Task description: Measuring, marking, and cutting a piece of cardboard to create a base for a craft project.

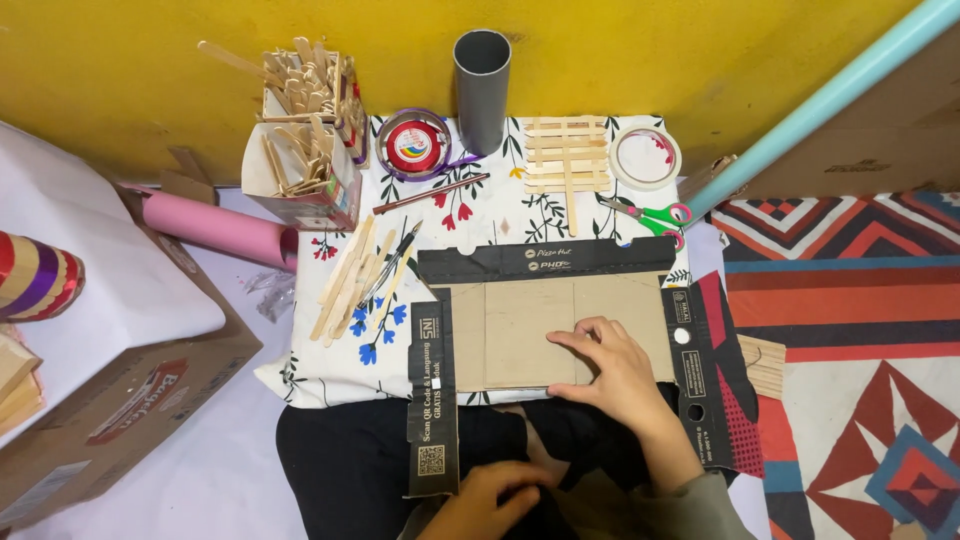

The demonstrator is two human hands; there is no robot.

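Observation:
A flattened cardboard box (520, 330) with black flaps lies open on a floral cloth (470, 215). My right hand (610, 365) rests flat on its brown middle panel, fingers spread and pointing left. My left hand (490, 500) is low at the bottom edge, over my dark trousers, fingers curled; whether it holds anything is hidden. Loose wooden sticks (355, 280) and a pen lie on the cloth left of the cardboard.
At the back stand a box of wooden sticks (305, 130), a ribbon roll (413, 145), a grey tube (482, 88), a stick lattice (567, 155), a tape roll (645, 157) and scissors (650, 215). A pink paper roll (215, 228) and carton (120, 400) lie left.

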